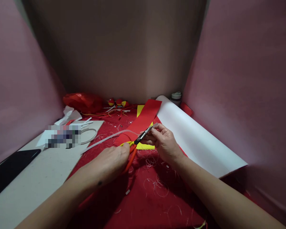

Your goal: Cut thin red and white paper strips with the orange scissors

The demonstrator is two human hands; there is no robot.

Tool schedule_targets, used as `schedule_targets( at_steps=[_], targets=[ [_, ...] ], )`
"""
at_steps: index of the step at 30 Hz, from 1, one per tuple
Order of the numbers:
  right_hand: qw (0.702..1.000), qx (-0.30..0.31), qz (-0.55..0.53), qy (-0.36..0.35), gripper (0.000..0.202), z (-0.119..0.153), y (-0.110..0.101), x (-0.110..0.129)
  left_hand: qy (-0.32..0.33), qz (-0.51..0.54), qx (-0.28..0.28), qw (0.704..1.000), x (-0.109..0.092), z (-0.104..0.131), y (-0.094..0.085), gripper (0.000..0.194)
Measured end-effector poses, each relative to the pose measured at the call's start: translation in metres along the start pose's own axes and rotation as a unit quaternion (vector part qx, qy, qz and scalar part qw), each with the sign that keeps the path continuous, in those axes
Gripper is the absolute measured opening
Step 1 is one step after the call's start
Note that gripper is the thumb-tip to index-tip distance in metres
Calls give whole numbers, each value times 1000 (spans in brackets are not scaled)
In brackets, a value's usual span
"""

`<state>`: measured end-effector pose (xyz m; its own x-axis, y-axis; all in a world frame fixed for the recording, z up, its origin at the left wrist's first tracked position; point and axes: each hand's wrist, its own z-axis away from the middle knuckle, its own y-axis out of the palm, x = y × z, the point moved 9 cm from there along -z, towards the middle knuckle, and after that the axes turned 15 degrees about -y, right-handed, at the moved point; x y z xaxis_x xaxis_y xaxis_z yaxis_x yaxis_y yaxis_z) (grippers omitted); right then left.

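Note:
Scissors (131, 152) with yellow and red handles are in my left hand (118, 156), its fingers wrapped round the handles. Their dark blades point up to the right and reach my right hand (165, 140). That hand is closed, its fingers pinching a narrow whitish strip (107, 138) close to the blade tips. From there the strip arcs back to the left, its far end near the edge of the pale board. Beneath the hands lie red ribbed sheets (143, 116) and yellow sheets (145, 146) on a red cloth (143, 197).
A large white roll (193, 136) lies slantwise on the right, with a lidded bottle (176, 97) behind it. On the left, a pale board (50, 178) bears a black flat object (16, 168). A red bag (83, 101) and red-yellow balls (119, 102) sit at the back. Thread scraps litter the cloth.

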<state>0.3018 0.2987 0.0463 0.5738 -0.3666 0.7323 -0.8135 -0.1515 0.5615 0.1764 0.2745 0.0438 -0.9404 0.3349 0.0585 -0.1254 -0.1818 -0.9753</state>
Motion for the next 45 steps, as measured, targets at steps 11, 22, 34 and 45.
schedule_targets(
  at_steps=[11,22,34,45],
  targets=[
    [1000,7,25,0,8,0,-2,-1,-3,34,-4,999,-3,-3,-2,21],
    [997,17,68,20,9,2,-4,1,-71,302,-186,932,47,-14,-41,21],
    [996,-3,93,1,9,3,-6,6,-32,641,-20,766,29,-33,-22,27],
    [991,35,126,33,16,12,-1,-9,-24,662,-49,748,22,-22,-23,19]
  ],
)
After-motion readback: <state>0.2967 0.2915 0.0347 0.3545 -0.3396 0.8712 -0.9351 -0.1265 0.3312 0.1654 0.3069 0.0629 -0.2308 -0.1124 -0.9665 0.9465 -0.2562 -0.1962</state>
